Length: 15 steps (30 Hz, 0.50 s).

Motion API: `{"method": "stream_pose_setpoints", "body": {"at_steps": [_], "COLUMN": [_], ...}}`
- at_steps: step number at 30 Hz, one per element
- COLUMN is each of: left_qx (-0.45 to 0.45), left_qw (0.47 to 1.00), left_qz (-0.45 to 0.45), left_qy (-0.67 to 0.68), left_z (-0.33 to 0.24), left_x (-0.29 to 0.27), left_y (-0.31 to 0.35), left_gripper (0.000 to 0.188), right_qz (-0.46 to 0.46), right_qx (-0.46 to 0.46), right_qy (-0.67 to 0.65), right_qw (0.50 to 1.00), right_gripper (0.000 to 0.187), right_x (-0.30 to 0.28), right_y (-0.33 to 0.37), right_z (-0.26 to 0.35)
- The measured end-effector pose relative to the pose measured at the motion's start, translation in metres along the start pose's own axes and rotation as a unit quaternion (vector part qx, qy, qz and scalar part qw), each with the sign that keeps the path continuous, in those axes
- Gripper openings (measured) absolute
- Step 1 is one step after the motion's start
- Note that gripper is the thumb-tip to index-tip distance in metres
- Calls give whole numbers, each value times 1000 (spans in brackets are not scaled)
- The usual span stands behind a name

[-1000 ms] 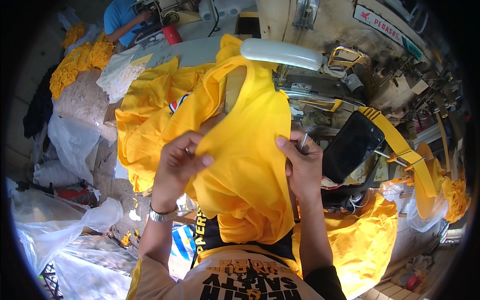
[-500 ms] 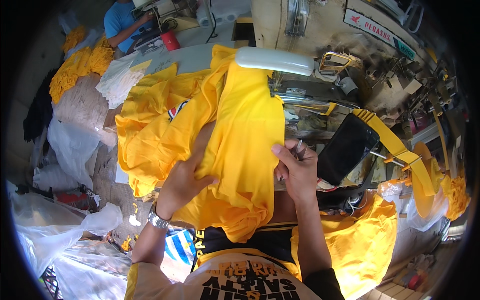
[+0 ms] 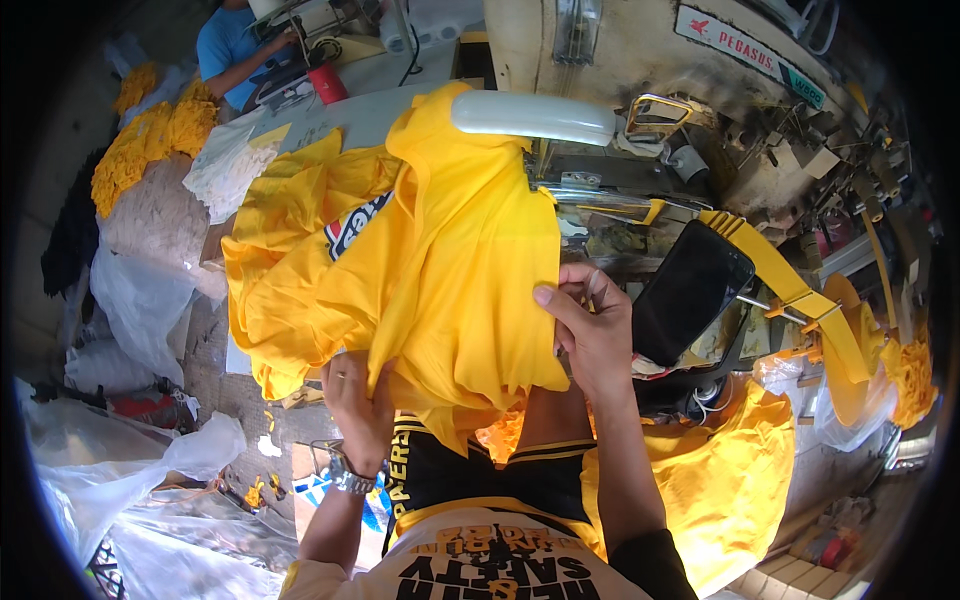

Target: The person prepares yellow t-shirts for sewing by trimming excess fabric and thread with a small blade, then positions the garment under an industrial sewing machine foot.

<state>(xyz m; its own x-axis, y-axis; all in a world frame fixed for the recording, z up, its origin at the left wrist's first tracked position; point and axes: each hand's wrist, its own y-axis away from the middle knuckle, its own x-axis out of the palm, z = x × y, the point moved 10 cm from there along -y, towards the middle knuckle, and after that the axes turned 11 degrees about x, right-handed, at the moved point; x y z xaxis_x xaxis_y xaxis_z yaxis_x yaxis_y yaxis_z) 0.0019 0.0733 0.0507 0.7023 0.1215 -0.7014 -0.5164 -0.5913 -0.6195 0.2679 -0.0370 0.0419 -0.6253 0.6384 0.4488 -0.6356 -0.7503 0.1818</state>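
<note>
Right hand [image 3: 594, 335] pinches yellow garment [image 3: 465, 270], long axis running forward from grip; left hand [image 3: 358, 412]: closure obscured, cannot tell.

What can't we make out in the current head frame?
All in the head view:
Left hand: fingertips hidden by the yellow cloth.
Yellow cloth's part beneath the white guard: hidden by that guard.
Right hand: slim thing among its fingers, too small to identify.
Co-worker in blue: head cut off by the top edge.
</note>
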Motion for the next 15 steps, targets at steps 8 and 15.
{"method": "stream_pose_setpoints", "body": {"at_steps": [8,15], "left_qx": [128,315], "left_qw": [972,928], "left_qz": [-198,-197], "left_qy": [-5,-9], "left_z": [-22,-39], "left_x": [-108,-101], "left_y": [-126,-247], "left_gripper": [25,24], "right_qz": [40,27], "right_qx": [18,18], "right_qy": [-40,-8], "right_qw": [998,999], "right_gripper": [11,13], "right_x": [2,-7], "right_y": [6,10], "right_z": [-5,-7]}}
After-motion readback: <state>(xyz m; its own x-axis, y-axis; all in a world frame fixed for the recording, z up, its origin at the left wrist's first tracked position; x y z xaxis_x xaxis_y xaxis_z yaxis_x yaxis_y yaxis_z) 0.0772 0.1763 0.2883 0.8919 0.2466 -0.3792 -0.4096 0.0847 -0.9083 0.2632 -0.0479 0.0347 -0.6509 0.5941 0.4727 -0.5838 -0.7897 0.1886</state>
